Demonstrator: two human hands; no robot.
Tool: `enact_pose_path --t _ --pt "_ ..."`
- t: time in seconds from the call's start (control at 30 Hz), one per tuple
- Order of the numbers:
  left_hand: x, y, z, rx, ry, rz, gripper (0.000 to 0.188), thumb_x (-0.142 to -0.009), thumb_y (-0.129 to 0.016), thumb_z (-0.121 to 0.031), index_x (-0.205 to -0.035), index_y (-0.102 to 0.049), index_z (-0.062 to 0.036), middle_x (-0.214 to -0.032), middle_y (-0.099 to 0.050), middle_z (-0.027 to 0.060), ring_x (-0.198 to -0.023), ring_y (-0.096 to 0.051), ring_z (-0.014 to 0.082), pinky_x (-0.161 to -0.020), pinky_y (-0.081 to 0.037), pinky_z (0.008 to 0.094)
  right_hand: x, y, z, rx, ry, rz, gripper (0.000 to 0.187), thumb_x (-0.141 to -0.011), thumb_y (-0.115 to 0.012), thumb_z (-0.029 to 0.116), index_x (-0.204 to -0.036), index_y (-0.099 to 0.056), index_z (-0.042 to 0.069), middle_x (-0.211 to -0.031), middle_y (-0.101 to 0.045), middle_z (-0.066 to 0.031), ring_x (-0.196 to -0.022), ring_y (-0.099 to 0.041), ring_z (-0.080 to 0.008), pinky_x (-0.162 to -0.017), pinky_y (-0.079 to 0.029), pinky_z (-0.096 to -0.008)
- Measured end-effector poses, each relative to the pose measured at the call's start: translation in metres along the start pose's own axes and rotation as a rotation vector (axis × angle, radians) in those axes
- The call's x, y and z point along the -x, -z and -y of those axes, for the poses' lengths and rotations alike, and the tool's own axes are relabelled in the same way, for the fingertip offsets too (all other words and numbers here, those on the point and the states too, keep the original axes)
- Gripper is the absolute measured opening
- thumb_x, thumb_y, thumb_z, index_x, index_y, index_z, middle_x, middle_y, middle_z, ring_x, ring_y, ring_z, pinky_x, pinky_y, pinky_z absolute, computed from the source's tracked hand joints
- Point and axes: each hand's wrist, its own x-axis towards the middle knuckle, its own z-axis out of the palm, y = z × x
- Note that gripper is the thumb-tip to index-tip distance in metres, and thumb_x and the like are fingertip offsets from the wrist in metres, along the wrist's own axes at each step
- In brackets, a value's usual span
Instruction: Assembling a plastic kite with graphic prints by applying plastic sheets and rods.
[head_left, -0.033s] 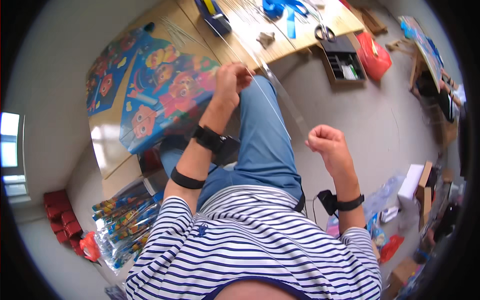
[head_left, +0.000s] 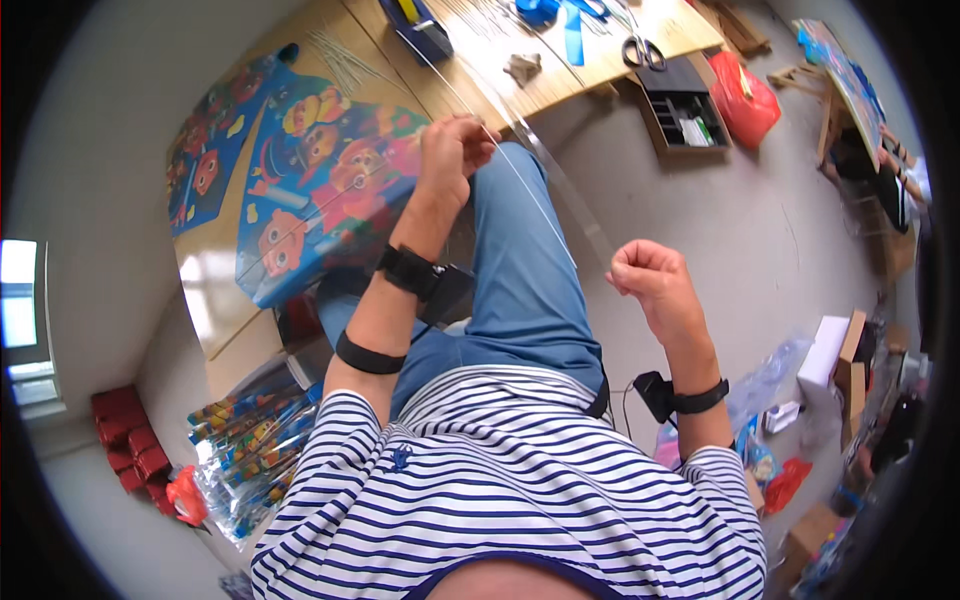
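My left hand (head_left: 452, 155) is closed in a pinch on a thin white stick (head_left: 540, 208), which slants from above the table down over my knee. To the right, my right hand (head_left: 652, 285) pinches the lower end of a clear tape strip (head_left: 572, 192). That strip stretches up past the table edge, roughly alongside the stick and apart from it. A dark blue tape dispenser (head_left: 422, 38) stands on the table above my left hand. Left of that hand lies a blue sheet printed with colourful cartoon figures (head_left: 345, 190), draped over the table's near edge.
More white sticks (head_left: 345, 62), a blue ribbon (head_left: 573, 38) and scissors (head_left: 643, 53) lie on the wooden table (head_left: 545, 92). A black compartment box (head_left: 690, 125) and a red bag (head_left: 745, 100) are beyond its right end. Plastic-wrapped packs (head_left: 250, 440) lie at lower left.
The whole view has shifted slightly. Both hands sit a little higher and further left in the picture, with the same holds on stick and tape.
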Motion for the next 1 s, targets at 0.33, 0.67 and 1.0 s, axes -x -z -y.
enact_pose_path --t 0.33,0.67,1.0 --pt "-0.008 -0.012 0.004 -0.039 0.052 0.005 0.003 -0.089 -0.058 -0.007 -0.088 -0.059 -0.0047 -0.078 -0.067 0.0116 -0.062 -0.061 0.0141 -0.061 -0.053 0.0260 -0.002 0.003 -0.014 -0.029 -0.019 0.020 0.004 -0.080 -0.067 0.004 -0.082 -0.064 0.001 -0.073 -0.060 0.0008 -0.068 -0.051 -0.0077 -0.067 -0.043 -0.0225" --pt "-0.005 -0.008 0.008 -0.024 0.071 -0.004 0.004 -0.090 -0.055 -0.011 -0.088 -0.058 -0.0092 -0.076 -0.069 0.0054 -0.060 -0.062 0.0089 -0.058 -0.051 0.0236 0.000 0.010 -0.018 -0.049 -0.015 0.025 0.008 -0.078 -0.069 0.004 -0.082 -0.063 0.001 -0.073 -0.062 -0.0012 -0.067 -0.054 -0.0085 -0.066 -0.043 -0.0229" --pt "-0.138 0.058 -0.040 -0.288 0.056 -0.231 0.008 -0.089 -0.056 -0.008 -0.081 -0.056 -0.0063 -0.070 -0.066 0.0081 -0.052 -0.060 0.0123 -0.047 -0.048 0.0266 -0.011 0.025 -0.004 0.011 -0.127 0.040 0.008 -0.075 -0.069 0.003 -0.081 -0.063 0.002 -0.068 -0.059 -0.0016 -0.063 -0.055 -0.0104 -0.093 -0.051 -0.0418"
